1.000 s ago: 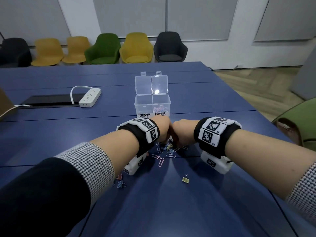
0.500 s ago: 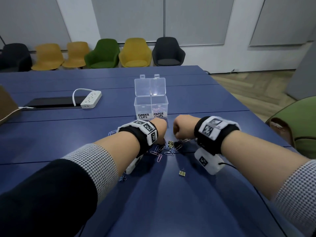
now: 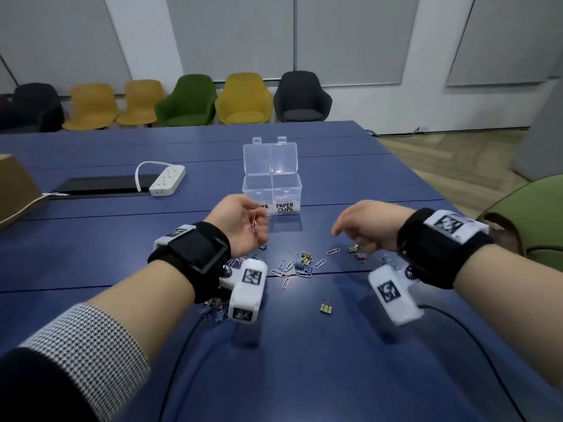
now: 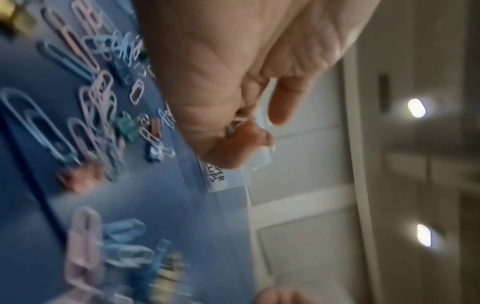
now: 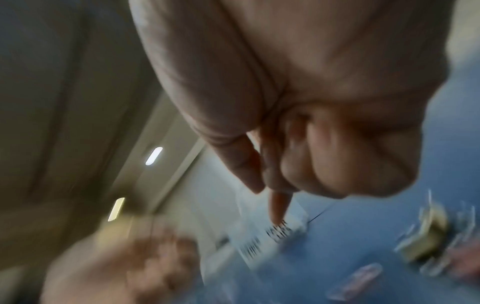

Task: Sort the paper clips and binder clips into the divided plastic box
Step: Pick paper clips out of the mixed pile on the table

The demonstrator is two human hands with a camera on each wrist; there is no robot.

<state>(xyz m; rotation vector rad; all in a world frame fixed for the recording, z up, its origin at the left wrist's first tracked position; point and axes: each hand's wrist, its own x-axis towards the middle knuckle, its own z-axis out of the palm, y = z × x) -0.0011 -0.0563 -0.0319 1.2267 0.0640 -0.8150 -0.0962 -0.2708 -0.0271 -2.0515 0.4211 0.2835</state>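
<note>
The clear divided box stands open on the blue table, its front labels reading binder clips and PAPER CLIPS; pink paper clips lie in the right compartment. My left hand hovers just in front of the box's left half, palm turned inward, and pinches a small thin clip in curled fingers. My right hand hangs to the right of the box above the table, fingers loosely extended and holding nothing. Loose paper clips and binder clips are scattered between my wrists.
A single gold binder clip lies nearer to me. More clips sit under my left wrist. A white power strip and a dark floor panel lie at the back left, a cardboard box at the far left.
My two fists, which met over the pile, have parted. The left hand rose toward the box with a clip; the right swung out to the right and relaxed.
</note>
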